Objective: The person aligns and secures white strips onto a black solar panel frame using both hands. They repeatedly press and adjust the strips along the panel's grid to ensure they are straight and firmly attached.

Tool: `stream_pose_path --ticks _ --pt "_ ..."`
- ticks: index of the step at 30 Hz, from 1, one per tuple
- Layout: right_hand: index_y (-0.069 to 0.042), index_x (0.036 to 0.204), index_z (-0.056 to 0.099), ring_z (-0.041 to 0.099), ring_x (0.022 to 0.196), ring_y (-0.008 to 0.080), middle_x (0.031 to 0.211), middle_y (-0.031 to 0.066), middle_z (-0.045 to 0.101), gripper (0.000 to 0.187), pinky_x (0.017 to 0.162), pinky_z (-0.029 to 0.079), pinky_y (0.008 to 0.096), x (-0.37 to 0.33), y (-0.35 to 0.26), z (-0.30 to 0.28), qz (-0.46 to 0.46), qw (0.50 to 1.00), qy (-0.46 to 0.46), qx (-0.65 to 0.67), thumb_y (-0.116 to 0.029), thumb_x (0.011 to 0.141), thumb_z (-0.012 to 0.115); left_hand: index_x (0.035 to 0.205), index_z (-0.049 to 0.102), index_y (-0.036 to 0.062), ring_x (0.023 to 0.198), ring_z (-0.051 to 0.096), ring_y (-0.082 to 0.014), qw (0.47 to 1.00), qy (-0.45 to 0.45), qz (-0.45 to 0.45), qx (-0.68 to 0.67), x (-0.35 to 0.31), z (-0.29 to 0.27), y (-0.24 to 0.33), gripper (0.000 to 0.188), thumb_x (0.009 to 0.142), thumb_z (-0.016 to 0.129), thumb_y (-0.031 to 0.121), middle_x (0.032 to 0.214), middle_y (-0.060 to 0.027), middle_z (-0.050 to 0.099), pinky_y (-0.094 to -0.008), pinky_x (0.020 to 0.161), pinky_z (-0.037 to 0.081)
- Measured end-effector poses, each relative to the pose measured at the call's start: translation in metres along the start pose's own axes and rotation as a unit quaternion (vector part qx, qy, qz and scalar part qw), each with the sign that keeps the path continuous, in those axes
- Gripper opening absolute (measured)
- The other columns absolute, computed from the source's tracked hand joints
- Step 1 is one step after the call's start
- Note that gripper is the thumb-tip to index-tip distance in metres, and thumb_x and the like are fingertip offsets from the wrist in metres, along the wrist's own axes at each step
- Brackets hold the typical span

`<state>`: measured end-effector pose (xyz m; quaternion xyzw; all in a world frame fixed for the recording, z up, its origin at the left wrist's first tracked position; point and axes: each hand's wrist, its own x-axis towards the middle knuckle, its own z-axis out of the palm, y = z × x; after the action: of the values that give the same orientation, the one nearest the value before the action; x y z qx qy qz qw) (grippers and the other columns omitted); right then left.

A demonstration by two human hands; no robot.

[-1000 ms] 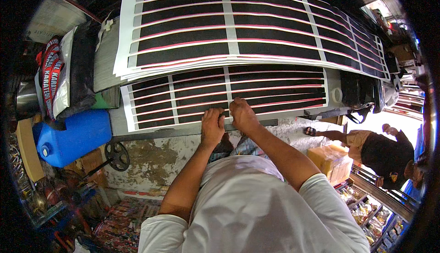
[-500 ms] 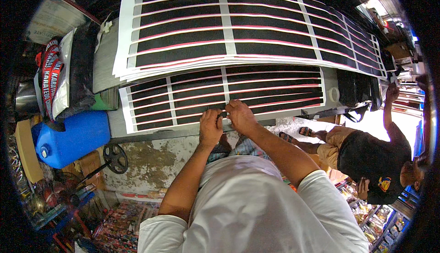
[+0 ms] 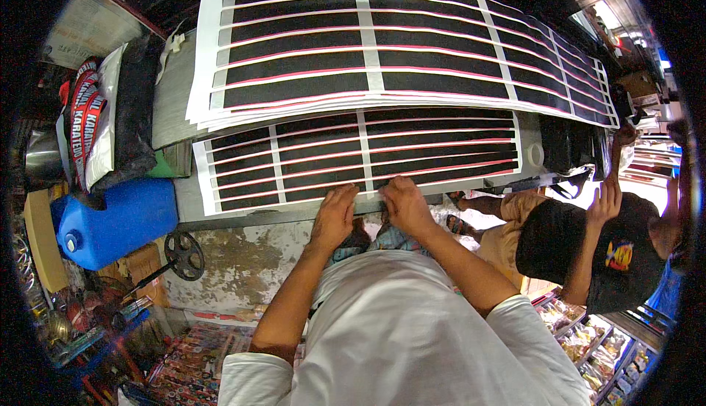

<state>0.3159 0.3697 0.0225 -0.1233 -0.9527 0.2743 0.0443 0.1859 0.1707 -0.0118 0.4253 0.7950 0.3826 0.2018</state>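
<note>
A long white sheet [image 3: 323, 162] with rows of black bands, edged in white and red, lies on the grey work table [image 3: 193, 196] in front of me. At its near edge my left hand [image 3: 335, 216] bends its fingers together over the border. A little to the right, my right hand [image 3: 407, 205] is curled with thumb and fingers drawn close, also at that edge. Whatever sits between the fingertips of either hand is too small to make out. Behind, a raised stack of similar sheets [image 3: 301, 44] overlaps the far side of the lower one.
On the left stand a blue jerrycan [image 3: 121, 222], a black handwheel [image 3: 184, 255] and a red lettered strap [image 3: 87, 115] over a wrapped bundle. To the right is another person [image 3: 625, 248] in a black shirt, near the table's end. A tape roll [image 3: 535, 156] lies beyond the sheet.
Both my hands have drawn nearer to me, and apart from each other, to the sheet's near edge. The other person has shifted, with one hand now lowered toward the table's end.
</note>
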Motion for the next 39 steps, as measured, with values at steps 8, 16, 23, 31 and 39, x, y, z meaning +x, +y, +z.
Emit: stream_pose_path --ticks 8,16,23,31,39 --pt "-0.005 0.107 0.075 0.063 0.093 0.0401 0.094 0.0176 0.061 0.018 0.085 0.054 0.0524 -0.001 0.000 0.026 0.011 1.000 -0.014 0.010 -0.008 0.091 0.068 0.135 0.069 0.0010 0.132 0.060 -0.0395 1.000 -0.016 0.005 0.010 -0.001 0.000 -0.002 0.034 0.101 0.062 0.006 0.144 -0.0175 0.064 -0.0482 0.115 0.049" --pt "-0.005 0.104 0.074 0.066 0.104 0.0391 0.099 0.0170 0.065 0.016 0.089 0.054 0.0529 0.013 -0.005 0.041 0.031 0.999 -0.030 0.005 -0.013 0.098 0.062 0.136 0.069 0.0028 0.132 0.060 -0.0408 1.000 -0.009 -0.004 -0.003 -0.002 0.002 -0.005 0.034 0.103 0.062 0.008 0.144 -0.0183 0.065 -0.0489 0.115 0.049" --pt "-0.012 0.104 0.075 0.066 0.108 0.0374 0.105 0.0155 0.066 0.014 0.088 0.052 0.0543 0.013 -0.010 0.014 0.070 0.994 -0.069 -0.052 -0.015 0.098 0.063 0.135 0.069 0.0030 0.133 0.059 -0.0412 1.000 -0.007 -0.017 -0.011 -0.002 0.003 -0.007 0.033 0.103 0.062 0.009 0.145 -0.0186 0.064 -0.0490 0.115 0.049" --pt "-0.003 0.105 0.070 0.064 0.102 0.0446 0.104 0.0209 0.065 0.015 0.091 0.054 0.0537 0.007 0.011 0.005 0.057 0.994 0.050 0.076 -0.003 0.091 0.065 0.130 0.070 0.0000 0.138 0.056 -0.0410 0.991 0.116 -0.024 0.056 -0.015 -0.024 -0.010 0.031 0.102 0.064 0.008 0.150 -0.0204 0.060 -0.0519 0.118 0.046" --pt "-0.003 0.112 0.069 0.062 0.103 0.0457 0.106 0.0214 0.064 0.019 0.093 0.052 0.0562 0.002 0.026 0.001 0.092 0.989 0.098 0.056 -0.004 0.093 0.064 0.151 0.062 0.0058 0.158 0.039 -0.0389 0.964 0.125 -0.093 0.215 -0.054 -0.080 -0.073 0.045 0.110 0.061 0.023 0.167 -0.0174 0.048 -0.0606 0.129 0.026"
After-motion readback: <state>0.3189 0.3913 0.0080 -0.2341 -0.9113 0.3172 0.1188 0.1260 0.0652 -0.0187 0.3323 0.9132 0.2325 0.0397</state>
